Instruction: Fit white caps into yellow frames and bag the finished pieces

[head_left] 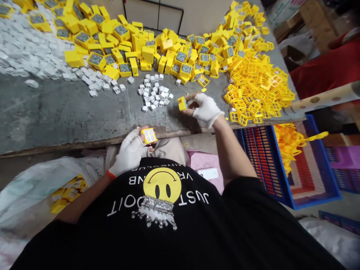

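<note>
Both my hands wear white fingerless gloves. My left hand (129, 149), at the table's front edge, grips a yellow frame (149, 136) whose four-part grid is filled with white pieces. Over the table to the right, my right hand (204, 108) pinches a yellow plastic housing (182, 104) between thumb and fingers. A loose group of small white caps (154, 92) lies on the table between and beyond the hands. Behind them is a long heap of yellow housings (147, 54), many showing grey patterned faces.
Yellow grid frames (253, 90) are heaped at the right of the grey table (42, 116). More white pieces (25, 45) spread over the left. A blue crate (334, 187) with yellow parts stands below right. A plastic bag (17, 210) with yellow housings is at lower left.
</note>
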A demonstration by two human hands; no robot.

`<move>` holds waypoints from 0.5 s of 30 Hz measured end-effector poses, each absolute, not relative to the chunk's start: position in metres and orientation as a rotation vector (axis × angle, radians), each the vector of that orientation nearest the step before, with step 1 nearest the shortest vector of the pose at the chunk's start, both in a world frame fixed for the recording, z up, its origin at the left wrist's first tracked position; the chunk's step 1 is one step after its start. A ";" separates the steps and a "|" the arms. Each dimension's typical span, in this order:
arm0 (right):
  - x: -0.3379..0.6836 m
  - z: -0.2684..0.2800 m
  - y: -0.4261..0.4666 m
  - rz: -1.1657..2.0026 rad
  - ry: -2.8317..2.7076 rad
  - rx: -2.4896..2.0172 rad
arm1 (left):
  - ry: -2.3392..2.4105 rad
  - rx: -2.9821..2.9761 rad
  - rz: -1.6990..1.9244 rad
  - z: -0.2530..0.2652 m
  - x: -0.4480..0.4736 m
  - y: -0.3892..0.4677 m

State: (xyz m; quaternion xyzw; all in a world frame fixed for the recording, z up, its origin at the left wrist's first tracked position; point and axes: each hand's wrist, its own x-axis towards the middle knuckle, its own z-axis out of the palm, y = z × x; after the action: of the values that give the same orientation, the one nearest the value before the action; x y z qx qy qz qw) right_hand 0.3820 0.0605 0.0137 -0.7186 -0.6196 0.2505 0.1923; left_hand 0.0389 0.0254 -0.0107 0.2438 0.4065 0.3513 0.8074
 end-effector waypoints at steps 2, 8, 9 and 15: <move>0.391 0.030 0.048 0.912 -1.764 -2.059 | 0.862 0.520 0.751 -0.013 0.038 0.026; 0.403 0.021 0.056 0.890 -1.635 -2.148 | 0.859 0.523 0.730 -0.014 0.042 0.025; 0.404 0.015 0.061 0.842 -1.587 -2.155 | 0.864 0.528 0.729 -0.013 0.042 0.025; 0.404 0.002 0.074 0.519 -1.552 -2.210 | 0.885 0.604 0.726 -0.013 0.043 0.028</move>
State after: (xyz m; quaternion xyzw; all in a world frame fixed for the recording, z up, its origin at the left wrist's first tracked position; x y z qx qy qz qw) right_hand 0.4041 0.0743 0.0018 -0.7882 -0.5537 0.1852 0.1947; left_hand 0.0434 0.0278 -0.0135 0.2812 0.4120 0.3384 0.7979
